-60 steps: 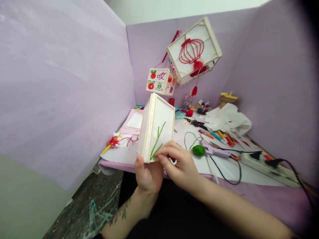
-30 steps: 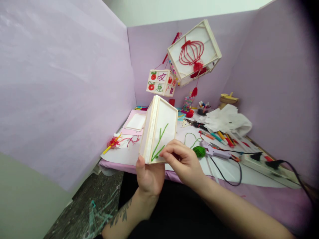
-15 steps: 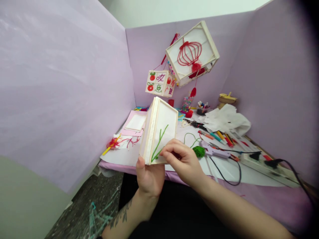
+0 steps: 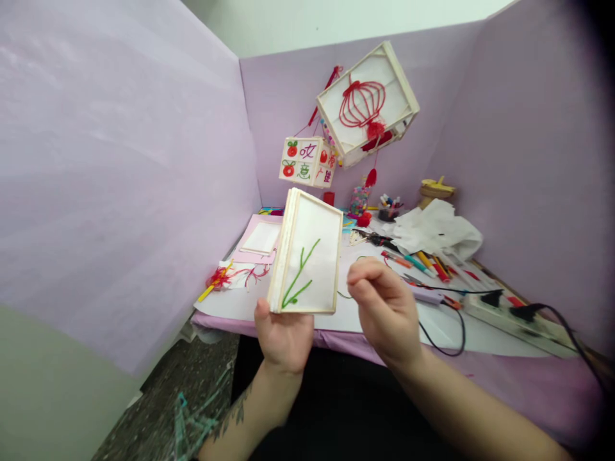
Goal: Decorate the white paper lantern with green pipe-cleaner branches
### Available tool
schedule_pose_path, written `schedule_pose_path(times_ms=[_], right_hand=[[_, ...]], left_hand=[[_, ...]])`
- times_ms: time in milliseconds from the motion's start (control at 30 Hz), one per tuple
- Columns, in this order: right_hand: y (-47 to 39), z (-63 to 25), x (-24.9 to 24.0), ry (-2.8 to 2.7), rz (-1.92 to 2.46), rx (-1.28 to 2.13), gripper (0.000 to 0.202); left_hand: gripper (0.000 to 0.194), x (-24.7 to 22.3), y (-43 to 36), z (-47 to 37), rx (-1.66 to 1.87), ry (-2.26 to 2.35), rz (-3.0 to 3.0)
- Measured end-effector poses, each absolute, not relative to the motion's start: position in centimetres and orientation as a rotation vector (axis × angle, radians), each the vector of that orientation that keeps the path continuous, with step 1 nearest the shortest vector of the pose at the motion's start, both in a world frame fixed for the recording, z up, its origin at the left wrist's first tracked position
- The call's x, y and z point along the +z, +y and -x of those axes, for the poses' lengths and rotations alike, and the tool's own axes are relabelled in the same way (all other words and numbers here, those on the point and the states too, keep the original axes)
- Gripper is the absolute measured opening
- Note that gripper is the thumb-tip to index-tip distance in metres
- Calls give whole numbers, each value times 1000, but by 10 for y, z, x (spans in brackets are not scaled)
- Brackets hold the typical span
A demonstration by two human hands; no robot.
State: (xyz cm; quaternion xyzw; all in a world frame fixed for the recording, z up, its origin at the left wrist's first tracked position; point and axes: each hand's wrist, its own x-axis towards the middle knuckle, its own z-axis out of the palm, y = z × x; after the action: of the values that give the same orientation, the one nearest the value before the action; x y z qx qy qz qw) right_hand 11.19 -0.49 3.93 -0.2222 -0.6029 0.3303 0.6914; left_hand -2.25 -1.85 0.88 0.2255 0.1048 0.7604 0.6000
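Observation:
My left hand grips the lower end of a wood-framed white paper lantern, thumb on its near left edge and fingers behind or beneath it. Green yarn forms a branching stem on the lower part of the face turned to me. To the right of the lantern and apart from it, my right hand is closed in a pinch. Whether anything sits between those fingertips I cannot make out. A thin green strand shows just left of them, and the hand hides part of the table behind.
Two decorated lanterns hang ahead, a large one and a smaller one. On the right are a glue gun, a power strip, several markers and crumpled white paper. Red yarn lies at the left.
My right hand has moved right, away from the lantern face, and now covers the green yarn ball. My left hand has turned the lantern so its face shows more squarely.

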Motion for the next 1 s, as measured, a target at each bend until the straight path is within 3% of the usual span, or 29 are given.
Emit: schedule_pose_path(times_ms=[167,367,433,600,800,1000], right_hand=[[10,-141,24,-1179,554,828,18],[40,-158,17,-1210,737,799,15],[50,-155,26,-1296,807,671,8],[81,-141,69,-1799,933,64,44],[144,-138,92,-2077,1062,483,19],[188,-124,80,-2019,1025,265,8]], left_hand=[[42,-24,12,49,1674,167,-424],[42,-51,32,52,1665,141,-446],[43,-53,32,51,1668,153,-459],[49,-52,28,49,1644,191,-517],[39,-45,36,46,1641,204,-467],[22,-55,53,46,1627,768,-291]])
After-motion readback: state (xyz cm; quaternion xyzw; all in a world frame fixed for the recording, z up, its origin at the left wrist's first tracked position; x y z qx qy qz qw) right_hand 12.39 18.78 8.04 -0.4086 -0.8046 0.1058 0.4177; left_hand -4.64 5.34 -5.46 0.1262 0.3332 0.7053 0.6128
